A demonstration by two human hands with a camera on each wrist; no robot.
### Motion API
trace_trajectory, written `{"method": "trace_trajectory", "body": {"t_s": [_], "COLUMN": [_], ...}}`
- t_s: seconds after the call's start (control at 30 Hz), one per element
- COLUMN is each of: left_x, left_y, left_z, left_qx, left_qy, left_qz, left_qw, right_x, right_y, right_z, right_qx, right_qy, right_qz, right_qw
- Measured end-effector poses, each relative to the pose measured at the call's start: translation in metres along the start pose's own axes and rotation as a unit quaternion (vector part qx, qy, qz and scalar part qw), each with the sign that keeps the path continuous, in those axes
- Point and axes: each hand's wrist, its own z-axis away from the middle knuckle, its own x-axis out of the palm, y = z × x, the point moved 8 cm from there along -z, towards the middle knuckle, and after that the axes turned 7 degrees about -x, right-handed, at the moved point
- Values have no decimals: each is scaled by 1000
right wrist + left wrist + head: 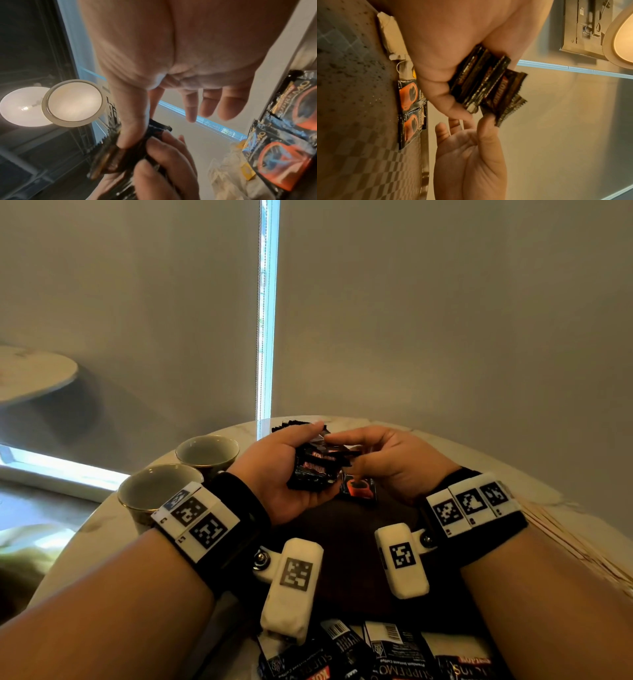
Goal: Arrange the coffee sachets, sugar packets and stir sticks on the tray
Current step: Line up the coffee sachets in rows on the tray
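Observation:
My left hand (301, 446) grips a fanned stack of black coffee sachets (313, 470) above the far end of the dark brown tray (342, 546). My right hand (342, 451) meets it from the right, thumb and forefinger pinching one sachet at the stack's edge (496, 116); its other fingers are spread. Two sachets with an orange cup print (358, 490) lie flat on the tray below the hands. White sugar packets (229, 170) lie beside them. Pale wooden stir sticks (565, 546) lie on the table to the right.
Two empty cups (207, 451) (157, 491) stand at the left of the round marble table (479, 460). More black sachets (387, 652) lie at the near edge below my wrists. A wall and blinds close the far side.

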Motion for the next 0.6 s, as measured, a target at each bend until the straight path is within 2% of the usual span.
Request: {"method": "trace_trajectory", "body": {"t_s": [0.1, 0.17, 0.23, 0.33, 0.43, 0.6], "left_x": [-2, -6, -9, -11, -8, 5], "left_y": [1, 3, 4, 5, 8, 4], "left_z": [0, -1, -1, -1, 2, 6], "left_qx": [-8, -7, -2, 13, 23, -1], "left_qy": [10, 28, 37, 43, 28, -44], "left_qz": [-5, 3, 12, 20, 8, -27], "left_qw": [1000, 1000, 999, 999, 999, 999], "right_x": [-13, -26, -36, -48, -49, -44], "right_y": [1, 4, 6, 12, 18, 19], "right_z": [-2, -2, -2, 1, 3, 1], "right_qx": [-30, -31, -26, 10, 50, 55], "right_qy": [57, 132, 205, 271, 271, 242], "right_qz": [55, 17, -37, 9, 43, 70], "right_qw": [996, 991, 978, 962, 960, 966]}}
